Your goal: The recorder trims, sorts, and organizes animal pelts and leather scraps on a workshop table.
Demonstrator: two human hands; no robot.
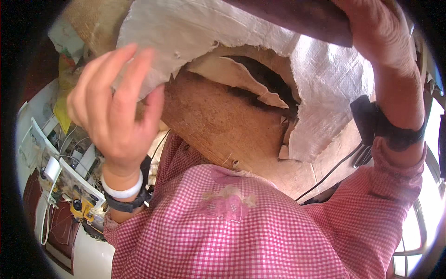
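My left hand (114,107) is raised at the left, fingers apart and slightly bent, with nothing in it. Its fingertips overlap the edge of a whitish woven sheet (160,39); whether they touch it I cannot tell. At the upper right, my right hand (374,28) is closed at the heel of a broad, dark knife blade (297,18), its fingers mostly cut off by the frame. The blade lies across the sheet's far part. A ragged curved opening in the sheet shows a brown wooden board (209,118) and a torn beige piece (223,72).
The board's near edge is close to my checked apron (241,223). A dark cable (332,167) runs beside it at the right. At the left are a yellow device (81,208), white cords and clutter. A yellow bag (62,109) hangs behind my left hand.
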